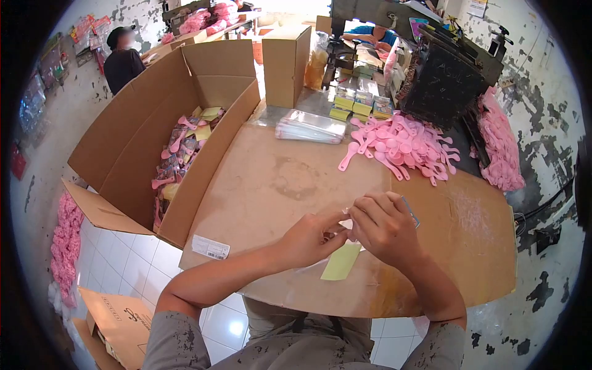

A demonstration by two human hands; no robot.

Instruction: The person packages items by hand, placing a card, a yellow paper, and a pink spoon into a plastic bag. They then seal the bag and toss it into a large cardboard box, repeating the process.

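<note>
Above the cardboard-covered tabletop, my left hand and my right hand meet with fingers pinched together. A thin clear plastic bag seems to run between the fingertips, mostly hidden by them. Below hangs or lies a pale yellow card, its upper end close under my fingers. Past the knuckles of my right hand, the edge of a blue-rimmed card sticks out; it appears tucked in that hand. Beyond my hands lies a heap of pink plastic spoons, with a stack of clear plastic bags to its left.
A large open carton stands at the left, holding packed pink spoons and cards. Bundled card stacks sit behind the spoon heap, beside a dark machine. Two people are farther back. A barcode label marks the table's left edge.
</note>
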